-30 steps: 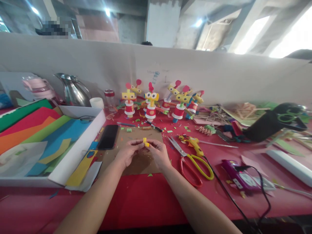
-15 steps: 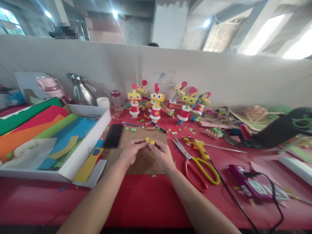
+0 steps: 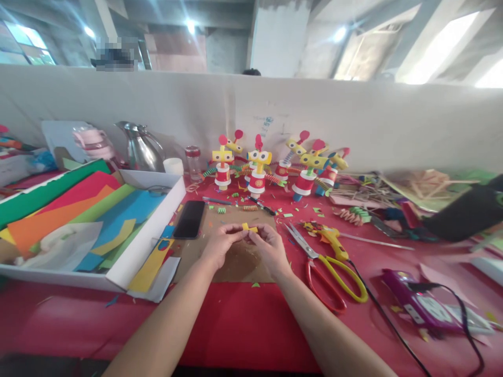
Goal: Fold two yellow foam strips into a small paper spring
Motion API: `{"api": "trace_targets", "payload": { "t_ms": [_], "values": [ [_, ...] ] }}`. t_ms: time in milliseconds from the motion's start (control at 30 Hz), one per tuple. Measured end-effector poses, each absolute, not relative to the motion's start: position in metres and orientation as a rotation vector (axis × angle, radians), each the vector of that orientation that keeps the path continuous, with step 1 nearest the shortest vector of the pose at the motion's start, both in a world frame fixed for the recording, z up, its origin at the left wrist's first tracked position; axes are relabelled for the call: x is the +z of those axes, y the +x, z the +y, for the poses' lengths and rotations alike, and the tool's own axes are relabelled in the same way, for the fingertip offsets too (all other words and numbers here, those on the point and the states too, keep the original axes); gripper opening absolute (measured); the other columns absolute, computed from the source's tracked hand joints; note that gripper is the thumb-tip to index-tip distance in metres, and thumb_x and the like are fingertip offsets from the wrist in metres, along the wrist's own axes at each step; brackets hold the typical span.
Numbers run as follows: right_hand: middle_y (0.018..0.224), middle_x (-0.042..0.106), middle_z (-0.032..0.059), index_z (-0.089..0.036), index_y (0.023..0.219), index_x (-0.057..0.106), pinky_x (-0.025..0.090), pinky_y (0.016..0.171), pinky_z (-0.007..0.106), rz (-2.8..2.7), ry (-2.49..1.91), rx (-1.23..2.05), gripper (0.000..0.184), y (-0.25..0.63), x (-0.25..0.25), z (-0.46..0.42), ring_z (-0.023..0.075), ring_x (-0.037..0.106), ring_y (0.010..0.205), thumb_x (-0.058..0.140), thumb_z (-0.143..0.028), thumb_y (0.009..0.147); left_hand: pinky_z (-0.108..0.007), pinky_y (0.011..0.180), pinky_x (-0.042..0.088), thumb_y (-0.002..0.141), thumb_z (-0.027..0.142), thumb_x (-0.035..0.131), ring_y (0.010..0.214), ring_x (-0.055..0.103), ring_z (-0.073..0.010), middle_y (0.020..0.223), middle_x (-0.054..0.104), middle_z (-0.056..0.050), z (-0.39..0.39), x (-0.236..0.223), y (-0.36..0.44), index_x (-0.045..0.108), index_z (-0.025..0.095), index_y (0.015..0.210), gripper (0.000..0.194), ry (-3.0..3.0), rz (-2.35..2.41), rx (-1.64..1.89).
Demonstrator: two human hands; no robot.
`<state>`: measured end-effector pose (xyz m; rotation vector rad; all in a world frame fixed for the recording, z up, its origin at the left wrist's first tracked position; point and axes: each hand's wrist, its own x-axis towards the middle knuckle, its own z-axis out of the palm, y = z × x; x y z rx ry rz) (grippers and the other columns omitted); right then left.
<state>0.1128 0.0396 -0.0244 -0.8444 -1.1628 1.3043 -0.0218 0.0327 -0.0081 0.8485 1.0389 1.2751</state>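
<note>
A small folded strip of yellow paper (image 3: 250, 228) is pinched between my two hands, above a brown cardboard sheet (image 3: 236, 269). My left hand (image 3: 225, 242) grips its left end with thumb and fingers. On the right end, my right hand (image 3: 269, 246) closes its fingertips. Beyond the hands, a green paper coil (image 3: 221, 210) and an orange paper coil (image 3: 250, 208) lie at the cardboard's far edge. To the left of my left hand rests a black phone (image 3: 189, 220). Scissors (image 3: 312, 255) with red and yellow handles lie right of my right hand.
Several paper robot figures (image 3: 257, 183) stand at the back. A white box (image 3: 147, 230) of coloured paper is on the left. Right are a yellow glue gun (image 3: 334, 243), its black cord and a purple device (image 3: 416, 303). A steel jug (image 3: 143, 149) stands behind the box.
The whole view has shifted, so everything sits slightly further right. Both hands keep holding the yellow paper strip, and their grip looks nearly the same.
</note>
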Motion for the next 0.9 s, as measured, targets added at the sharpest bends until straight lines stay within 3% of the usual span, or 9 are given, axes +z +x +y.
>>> {"api": "trace_targets", "payload": {
  "t_ms": [133,500,667,900],
  "values": [
    [0.077,0.065,0.0009,-0.018,0.084,0.061,0.049,0.067,0.026,-1.178,-0.881,1.300,0.021,0.115,-0.024,0.041,0.0127,0.060,0.067,0.070,-0.031,0.070,-0.023,0.064,0.041,0.054,0.028,0.083,0.063,0.057,-0.0107,0.070,0.067,-0.002,0.033,-0.008,-0.021,0.072,0.015,0.075,0.028,0.808,1.031,1.237],
    [0.064,0.064,0.0003,-0.016,0.077,0.065,0.046,0.057,0.024,-1.210,-0.931,1.351,0.024,0.120,-0.013,0.043,0.0118,0.058,0.058,0.074,-0.034,0.064,-0.021,0.060,0.039,0.051,0.027,0.083,0.059,0.055,-0.0086,0.063,0.062,0.003,0.032,0.004,-0.026,0.067,0.016,0.071,0.027,0.795,1.024,1.135],
    [0.060,0.063,-0.0004,-0.015,0.074,0.069,0.044,0.054,0.023,-1.293,-0.948,1.431,0.024,0.129,-0.010,0.047,0.0102,0.055,0.053,0.073,-0.037,0.065,-0.022,0.061,0.040,0.052,0.026,0.081,0.061,0.056,-0.0090,0.071,0.065,0.000,0.035,0.004,-0.029,0.068,0.015,0.079,0.031,0.918,1.089,1.125],
    [0.073,0.067,-0.0003,-0.018,0.083,0.071,0.044,0.062,0.023,-1.260,-0.899,1.365,0.023,0.121,-0.019,0.046,0.0108,0.058,0.065,0.071,-0.035,0.069,-0.022,0.068,0.044,0.055,0.022,0.079,0.067,0.058,-0.0094,0.071,0.065,0.000,0.038,-0.008,-0.022,0.069,0.014,0.081,0.029,0.806,1.001,1.254]
  ]
}}
